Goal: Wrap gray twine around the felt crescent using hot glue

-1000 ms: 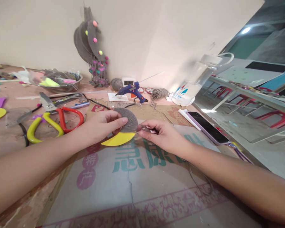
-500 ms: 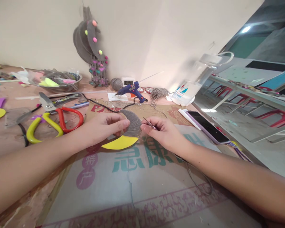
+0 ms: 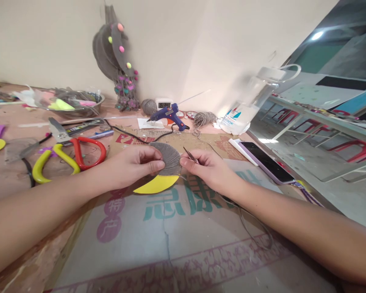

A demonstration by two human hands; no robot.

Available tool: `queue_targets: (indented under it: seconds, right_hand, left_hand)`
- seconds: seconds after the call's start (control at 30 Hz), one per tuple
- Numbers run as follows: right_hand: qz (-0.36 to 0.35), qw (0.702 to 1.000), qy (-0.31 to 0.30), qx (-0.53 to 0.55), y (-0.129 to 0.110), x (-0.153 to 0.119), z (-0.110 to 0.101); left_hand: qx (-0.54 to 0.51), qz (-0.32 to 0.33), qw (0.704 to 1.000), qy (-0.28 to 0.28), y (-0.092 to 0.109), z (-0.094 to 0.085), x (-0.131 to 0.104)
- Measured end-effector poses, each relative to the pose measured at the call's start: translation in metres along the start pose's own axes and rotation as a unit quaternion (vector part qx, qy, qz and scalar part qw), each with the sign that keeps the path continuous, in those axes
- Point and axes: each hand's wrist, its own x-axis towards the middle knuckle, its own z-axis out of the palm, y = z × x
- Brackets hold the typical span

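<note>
A crescent-like yellow piece [image 3: 157, 184], its upper part wrapped in grey yarn [image 3: 168, 158], is held above the printed board. My left hand [image 3: 144, 162] pinches its left edge between thumb and fingers. At the right edge of the wrapped part, my right hand [image 3: 201, 165] is closed, thumb and forefinger together, with small dark pointed tweezers or scissors [image 3: 189, 154] sticking out of it. A strand of grey yarn [image 3: 253, 228] hangs in a loop below my right wrist.
Red-and-yellow-handled scissors [image 3: 88, 152] lie left of my left hand. Behind are a blue glue gun [image 3: 171, 115], a yarn bundle [image 3: 204, 118] and a metal bowl [image 3: 100, 103]. A phone [image 3: 266, 162] and a bottle [image 3: 247, 106] stand or lie at the right.
The wrapped piece has turned slightly in my left hand, showing its grey face more broadly. The tool in my right hand points a little more upward.
</note>
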Motion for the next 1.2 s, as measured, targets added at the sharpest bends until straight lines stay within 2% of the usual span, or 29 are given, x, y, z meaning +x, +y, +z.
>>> queue_targets:
  seconds: [0.23, 0.5, 0.67, 0.83, 0.97, 1.1, 1.2]
  right_hand:
    - [-0.006, 1.0, 0.005, -0.002, 0.0009, -0.0007, 0.0011]
    - [-0.003, 1.0, 0.014, -0.017, -0.0006, -0.0013, 0.0006]
    - [-0.019, 0.999, 0.041, -0.029, 0.0012, -0.0005, 0.0002]
    - [-0.02, 0.998, 0.062, -0.024, -0.0001, -0.0008, -0.0002]
    - [-0.022, 0.997, 0.076, -0.022, -0.0007, -0.0016, -0.0005]
    - [-0.021, 0.996, 0.076, -0.028, 0.001, -0.0013, -0.0008]
    - [-0.025, 0.996, 0.074, -0.045, 0.0013, -0.0009, -0.0007]
  left_hand:
    - [-0.008, 0.027, 0.999, 0.042, 0.0081, 0.0007, -0.0007]
    - [-0.006, -0.02, 0.999, 0.033, 0.0061, 0.0008, -0.0003]
    - [-0.018, 0.002, 0.999, 0.027, 0.0077, 0.0008, -0.001]
    - [-0.103, -0.004, 0.994, 0.029, 0.0043, 0.0038, -0.0004]
    - [-0.17, 0.026, 0.984, 0.041, 0.0014, 0.0049, 0.0007]
    - [-0.13, -0.006, 0.991, 0.034, 0.0045, 0.0044, 0.0002]
    - [-0.14, -0.032, 0.989, 0.037, 0.0067, 0.0041, -0.0001]
